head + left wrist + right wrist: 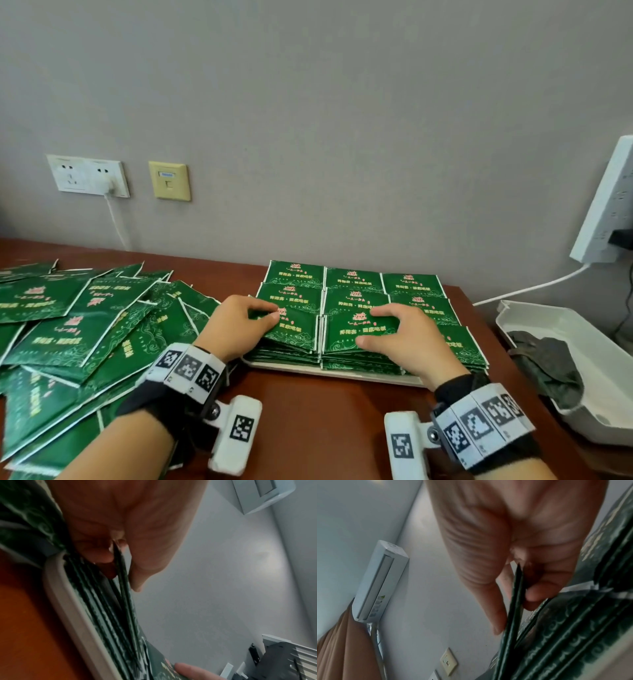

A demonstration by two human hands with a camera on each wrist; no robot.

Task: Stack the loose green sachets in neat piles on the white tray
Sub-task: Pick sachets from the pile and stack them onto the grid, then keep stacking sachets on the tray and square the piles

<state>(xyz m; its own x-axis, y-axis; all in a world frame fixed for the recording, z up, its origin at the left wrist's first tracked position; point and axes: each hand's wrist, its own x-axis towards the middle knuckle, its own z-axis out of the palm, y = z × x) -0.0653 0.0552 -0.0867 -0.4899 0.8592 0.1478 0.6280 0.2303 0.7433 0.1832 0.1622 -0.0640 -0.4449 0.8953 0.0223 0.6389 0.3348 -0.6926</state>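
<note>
On the near row of the white tray, two top sachets are being pinched: one by the left hand over the near-left pile, thumb above and fingers tucked beneath; one by the right hand over the near-middle pile, likewise clamped. Sachets are being judged light, thin, flexible and somewhat slick; an edge or corner pinch is being favoured, flat support advised against bending. Loose sachets are being kept in a scattered heap at left on the brown table.
</note>
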